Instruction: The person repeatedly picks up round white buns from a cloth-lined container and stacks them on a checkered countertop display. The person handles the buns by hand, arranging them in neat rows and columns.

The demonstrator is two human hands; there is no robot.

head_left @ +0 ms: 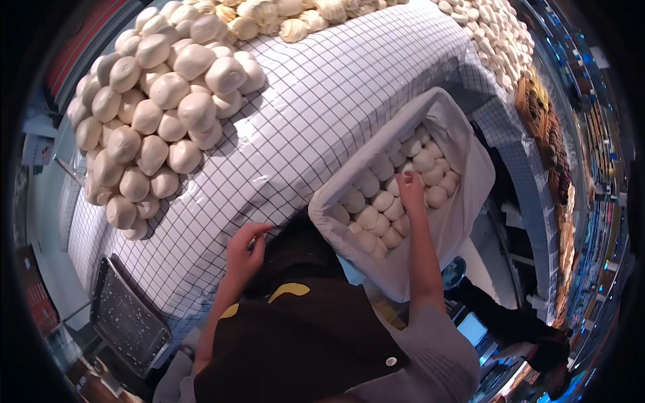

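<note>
My right hand point(410, 191) reaches down into a cloth-lined bin point(480, 176), its fingers bent round a white bun point(407, 169) among the others there. Rows of smooth white buns point(368, 217) fill the bottom of the bin. My left hand point(246, 251) hovers at the near edge of the checked tablecloth point(295, 127), loosely curled with the index finger stretched out and nothing in it. Beyond it, to the far left, rises a big heap of round buns point(169, 89).
Layered, yellowish rolls point(293, 29) lie at the far edge, and small pale pieces point(494, 33) are piled at the far right. Brown twisted pastries point(537, 101) line the right side. A dark speckled tray point(127, 322) leans at lower left. Another person in dark clothes point(504, 312) is at lower right.
</note>
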